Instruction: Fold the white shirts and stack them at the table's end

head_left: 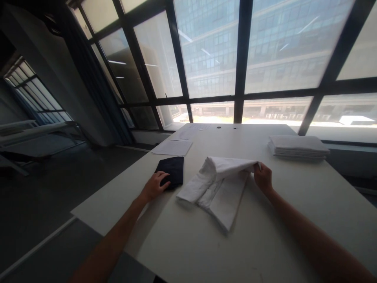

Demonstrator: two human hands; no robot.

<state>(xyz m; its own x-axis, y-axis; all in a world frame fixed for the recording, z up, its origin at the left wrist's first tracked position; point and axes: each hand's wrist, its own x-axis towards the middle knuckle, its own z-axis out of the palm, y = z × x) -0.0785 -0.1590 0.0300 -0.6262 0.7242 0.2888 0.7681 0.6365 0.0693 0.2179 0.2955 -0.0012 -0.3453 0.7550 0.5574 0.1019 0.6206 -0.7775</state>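
Note:
My left hand [156, 184] rests on the near left part of a dark folded cloth [173, 171], its fingers apart and slightly bent on top. My right hand [262, 177] is closed around the upper right corner of a white garment [224, 188], lifting that corner a little off the table. The garment lies loosely creased in the middle, with two leg-like ends spread toward me, as on a pair of shorts. A fold of it is turned over along the top.
The white table [265, 243] reaches to the windows [209, 47]. A stack of folded white cloths [299, 147] stands at the back right. Paper sheets [173, 147] lie at the back left. Two small dark items sit at the far edge. A dark curtain [97, 78] hangs on the left.

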